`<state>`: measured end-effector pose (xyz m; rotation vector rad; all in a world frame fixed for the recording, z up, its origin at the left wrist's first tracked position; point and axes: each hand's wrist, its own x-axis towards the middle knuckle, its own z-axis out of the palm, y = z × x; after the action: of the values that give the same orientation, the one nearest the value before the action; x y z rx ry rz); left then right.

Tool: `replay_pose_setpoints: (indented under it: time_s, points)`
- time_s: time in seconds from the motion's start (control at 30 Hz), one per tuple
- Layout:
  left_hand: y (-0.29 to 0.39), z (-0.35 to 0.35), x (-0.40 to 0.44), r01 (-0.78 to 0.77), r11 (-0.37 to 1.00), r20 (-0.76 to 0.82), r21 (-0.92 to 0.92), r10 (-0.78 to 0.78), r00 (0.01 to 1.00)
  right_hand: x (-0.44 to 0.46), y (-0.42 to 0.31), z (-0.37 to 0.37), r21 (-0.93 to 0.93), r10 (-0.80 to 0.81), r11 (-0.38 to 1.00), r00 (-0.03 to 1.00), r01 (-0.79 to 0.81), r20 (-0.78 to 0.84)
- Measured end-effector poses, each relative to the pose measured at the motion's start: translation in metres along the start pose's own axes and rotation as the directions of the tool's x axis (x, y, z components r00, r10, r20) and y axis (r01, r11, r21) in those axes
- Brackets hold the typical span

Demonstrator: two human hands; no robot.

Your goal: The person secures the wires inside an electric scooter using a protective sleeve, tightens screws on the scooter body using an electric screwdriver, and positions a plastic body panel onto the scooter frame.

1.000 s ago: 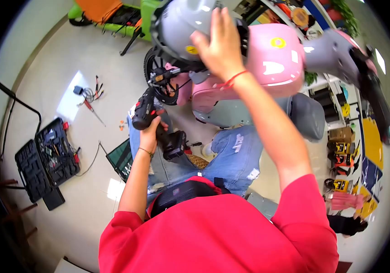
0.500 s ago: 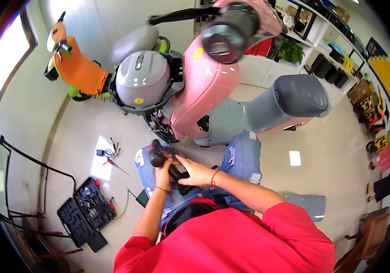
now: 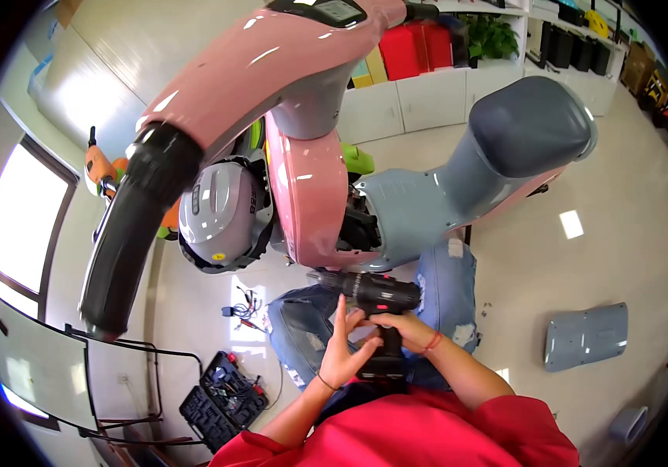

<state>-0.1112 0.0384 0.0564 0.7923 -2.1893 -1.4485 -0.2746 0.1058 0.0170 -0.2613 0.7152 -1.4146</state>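
Observation:
A black cordless drill [image 3: 377,293] is held above my lap, its chuck pointing left. My right hand [image 3: 406,330] is closed around the upper part of its handle. Beside the handle, my left hand [image 3: 342,352] is open with the thumb and fingers apart, the fingertips close under the drill body. Directly ahead stands a pink scooter [image 3: 307,194] with a grey footboard [image 3: 404,210]. An uncovered opening [image 3: 359,226] shows dark parts inside, just beyond the drill. The black handlebar grip [image 3: 143,226] reaches in from the upper left.
On the floor to the left lie an open black tool case [image 3: 225,397] and cables [image 3: 247,307]. A grey panel [image 3: 587,337] rests on the floor at right, with small loose pieces [image 3: 486,308] nearer my knee. Behind are a grey helmet-like case [image 3: 221,210] and white cabinets [image 3: 427,101].
My view has turned, and the scooter's handlebar now looms closer. The drill has come up level, chuck leftward. My left hand has opened away from it while my right grips the handle.

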Motion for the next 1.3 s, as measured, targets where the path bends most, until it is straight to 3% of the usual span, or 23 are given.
replay_pose_setpoints:
  time_s: [0.1, 0.13, 0.17, 0.2, 0.27, 0.33, 0.37, 0.43, 0.5, 0.57, 0.63, 0.7, 0.73, 0.83, 0.87, 1.0, 1.13, 1.17, 1.3]
  points:
    - [0.048, -0.013, 0.010, -0.007, 0.996, 0.052, 0.089, 0.003, 0.999, -0.016, -0.022, -0.015, -0.035, -0.015, 0.999, 0.993, 0.011, -0.114]
    - [0.048, -0.021, 0.011, -0.016, 0.993, 0.034, 0.117, 0.013, 0.999, -0.016, -0.017, -0.029, -0.033, -0.041, 0.999, 0.994, 0.038, -0.104]
    - [0.046, -0.031, 0.016, -0.040, 0.989, 0.015, 0.146, 0.038, 0.999, -0.015, -0.018, -0.039, 0.048, -0.117, 0.992, 0.993, 0.116, 0.004]
    - [0.051, -0.038, 0.021, -0.052, 0.983, -0.100, 0.175, 0.070, 0.992, -0.015, -0.023, -0.042, 0.117, -0.127, 0.985, 0.992, 0.127, -0.011]
    - [0.060, -0.063, 0.033, -0.090, 0.933, -0.187, 0.348, 0.163, 0.969, -0.021, -0.041, -0.040, 0.235, -0.183, 0.955, 0.983, 0.183, -0.022]
    - [0.084, -0.089, 0.055, -0.118, 0.862, -0.322, 0.492, 0.306, 0.896, -0.012, -0.070, -0.052, 0.233, -0.314, 0.933, 0.937, 0.275, 0.151]
    - [0.096, -0.093, 0.067, -0.171, 0.873, -0.380, 0.456, 0.365, 0.850, -0.014, -0.090, -0.051, 0.262, -0.398, 0.903, 0.890, 0.339, 0.221]
    - [0.129, -0.108, 0.094, -0.243, 0.718, -0.275, 0.653, 0.523, 0.807, -0.015, -0.131, -0.036, 0.163, -0.464, 0.884, 0.862, 0.437, 0.204]
    - [0.153, -0.115, 0.124, -0.266, 0.688, -0.287, 0.675, 0.578, 0.764, -0.004, -0.161, -0.037, 0.171, -0.475, 0.880, 0.834, 0.444, 0.281]
    - [0.174, -0.119, 0.154, -0.253, 0.675, -0.284, 0.693, 0.579, 0.765, 0.010, -0.183, -0.032, 0.167, -0.501, 0.865, 0.791, 0.473, 0.350]
    - [0.189, -0.121, 0.184, -0.118, 0.657, -0.305, 0.745, 0.493, 0.815, 0.025, -0.195, -0.027, 0.123, -0.539, 0.835, 0.752, 0.537, 0.380]
    - [0.177, -0.137, 0.216, -0.070, 0.753, -0.331, 0.655, 0.368, 0.869, 0.031, -0.213, -0.013, 0.046, -0.517, 0.836, 0.760, 0.546, 0.394]
    - [0.181, -0.141, 0.230, -0.030, 0.887, -0.311, 0.461, 0.193, 0.931, 0.033, -0.220, -0.010, -0.040, -0.497, 0.831, 0.772, 0.555, 0.396]
    - [0.191, -0.127, 0.248, -0.111, 0.819, -0.242, 0.563, 0.292, 0.925, 0.045, -0.227, -0.009, -0.128, -0.417, 0.851, 0.802, 0.510, 0.427]
    - [0.183, -0.129, 0.250, -0.101, 0.870, -0.280, 0.482, 0.262, 0.923, 0.049, -0.227, -0.009, -0.158, -0.392, 0.854, 0.814, 0.495, 0.429]
    - [0.157, -0.131, 0.247, -0.015, 0.882, -0.342, 0.471, 0.198, 0.919, 0.064, -0.202, -0.030, -0.170, -0.391, 0.847, 0.807, 0.504, 0.441]
    - [0.137, -0.133, 0.249, -0.134, 0.936, -0.425, 0.326, 0.272, 0.863, 0.074, -0.183, -0.032, -0.320, -0.290, 0.847, 0.873, 0.425, 0.393]
    - [0.137, -0.131, 0.244, -0.184, 0.936, -0.456, 0.300, 0.311, 0.834, 0.075, -0.178, -0.034, -0.359, -0.321, 0.806, 0.857, 0.470, 0.402]
    - [0.151, -0.122, 0.243, -0.192, 0.963, -0.412, 0.192, 0.256, 0.875, 0.081, -0.166, -0.043, -0.436, -0.307, 0.754, 0.851, 0.490, 0.426]
